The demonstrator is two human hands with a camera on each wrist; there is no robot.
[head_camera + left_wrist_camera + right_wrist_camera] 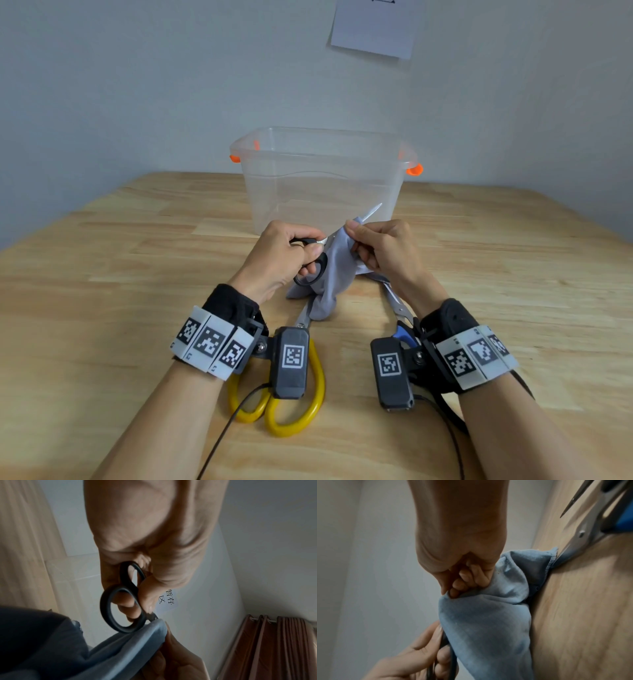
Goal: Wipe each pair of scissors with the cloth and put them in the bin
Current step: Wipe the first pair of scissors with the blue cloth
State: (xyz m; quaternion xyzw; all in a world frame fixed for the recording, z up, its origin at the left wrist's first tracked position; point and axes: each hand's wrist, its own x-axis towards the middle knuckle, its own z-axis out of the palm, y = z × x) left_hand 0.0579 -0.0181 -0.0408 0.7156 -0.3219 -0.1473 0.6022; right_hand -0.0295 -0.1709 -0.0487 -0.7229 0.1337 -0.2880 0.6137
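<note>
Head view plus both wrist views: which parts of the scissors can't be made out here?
- Black-handled scissors: the blades, apart from the tip, are wrapped in the cloth pinched by the right hand; the left hand covers part of the handles.
- Yellow-handled scissors: the head view's left wrist camera hides the pivot; the cloth covers the blade tips.
- Blue-handled scissors: handles cut off by the right wrist view's edge, hidden behind the wrist in the head view.

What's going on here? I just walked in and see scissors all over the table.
A person is cleaning scissors. The left hand holds the black scissors by the handles, while the right hand pinches a grey-blue cloth around the blades. The yellow scissors and the blue scissors lie on the table near the wrists. The clear bin behind looks empty.
</note>
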